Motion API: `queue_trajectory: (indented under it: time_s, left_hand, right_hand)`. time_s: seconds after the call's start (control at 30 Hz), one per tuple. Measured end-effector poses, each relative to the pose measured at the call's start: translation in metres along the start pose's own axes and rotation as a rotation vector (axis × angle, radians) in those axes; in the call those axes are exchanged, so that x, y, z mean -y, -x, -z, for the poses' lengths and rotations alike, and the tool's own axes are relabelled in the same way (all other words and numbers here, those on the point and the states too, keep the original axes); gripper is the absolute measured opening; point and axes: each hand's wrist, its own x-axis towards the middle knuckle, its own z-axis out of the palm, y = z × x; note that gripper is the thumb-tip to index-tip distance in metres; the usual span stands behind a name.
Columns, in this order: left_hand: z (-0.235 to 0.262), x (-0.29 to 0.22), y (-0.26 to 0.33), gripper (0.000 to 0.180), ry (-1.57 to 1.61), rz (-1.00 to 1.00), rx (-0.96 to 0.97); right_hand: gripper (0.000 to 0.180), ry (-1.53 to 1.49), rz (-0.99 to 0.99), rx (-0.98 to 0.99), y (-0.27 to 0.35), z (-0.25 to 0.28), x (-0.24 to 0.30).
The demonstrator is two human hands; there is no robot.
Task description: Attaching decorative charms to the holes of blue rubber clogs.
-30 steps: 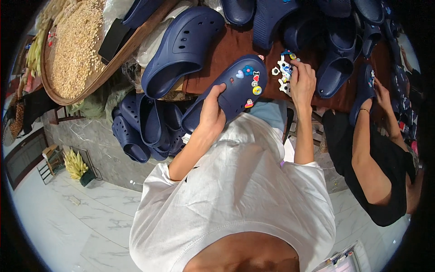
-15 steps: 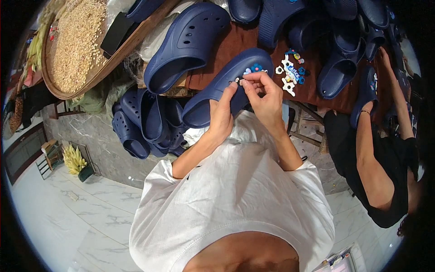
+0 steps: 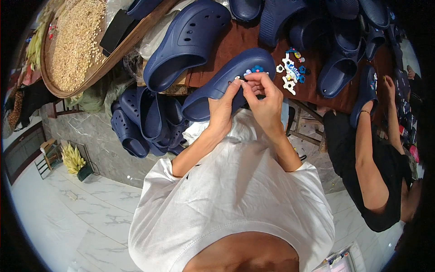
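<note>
A navy blue foam clog (image 3: 242,60) lies tilted in front of me, its toe pointing up and right. My left hand (image 3: 221,111) grips its near side, thumb up by the holes. With thumb and index finger pinched together, my right hand (image 3: 266,103) is at a small white charm (image 3: 238,79) by a hole in the upper; the fingertips partly hide it. Blue and lilac flower charms (image 3: 257,69) sit on the clog just beyond my fingers. To the right, loose white, blue and black charms (image 3: 291,72) lie in a small pile on the brown tabletop (image 3: 312,86).
Another navy clog (image 3: 188,38) stands just to the left, and several more (image 3: 340,59) crowd the back right. Below the table's left side hangs a cluster of clogs (image 3: 154,115). A round tray of grain (image 3: 74,50) is far left. At right, a co-worker's arm (image 3: 368,154) reaches a clog.
My hands stay at nearly the same place on the clog, with the right fingers shifting slightly at the white charm. The co-worker's farther hand has moved down a little.
</note>
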Motion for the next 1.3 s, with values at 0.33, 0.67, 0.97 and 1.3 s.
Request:
queue_trajectory:
  time_s: [0.33,0.67,0.97,1.3]
  left_hand:
    - [-0.003,-0.006,-0.007,0.018,-0.008,-0.014,0.003]
    - [-0.007,-0.005,-0.012,0.011,-0.048,-0.004,-0.061]
    - [-0.008,-0.013,-0.019,0.016,-0.056,0.088,0.001]
    - [0.009,-0.022,-0.014,0.036,0.132,0.272,-0.008]
  right_hand:
    - [0.014,0.131,0.164,0.041,-0.004,-0.001,0.002]
    - [0.025,0.159,0.226,0.064,0.005,0.0,-0.007]
    - [0.037,0.124,0.205,0.063,0.006,0.0,-0.012]
    - [0.021,0.312,0.11,-0.097,-0.014,0.061,-0.048]
